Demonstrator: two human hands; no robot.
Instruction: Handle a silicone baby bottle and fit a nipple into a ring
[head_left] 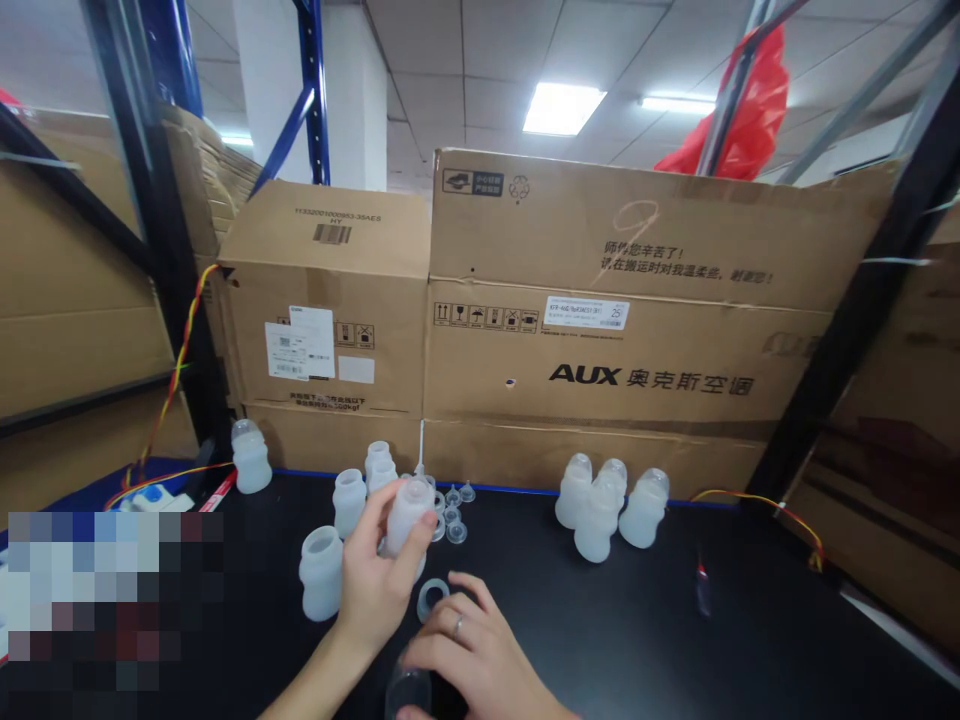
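Note:
My left hand (382, 570) is closed around a translucent white baby bottle (409, 508), holding it upright over the black table. At the lower edge of the view, the thumb and fingers of my right hand (472, 650) grip a clear domed bottle cap (407, 690). A pale screw ring (433, 598) lies on the table just beyond my right fingers. Left of my left hand stands an open bottle (321, 575), with another open bottle (349, 502) behind it. Several clear nipples (454, 515) and rings lie beyond the held bottle, partly hidden by it.
Several capped bottles (598, 520) stand together on the right, and one capped bottle (251, 458) at the far left. A small red-and-dark tool (702, 585) lies at right. Large cardboard boxes (645, 340) wall off the back. Black rack posts (840, 290) rise at both sides.

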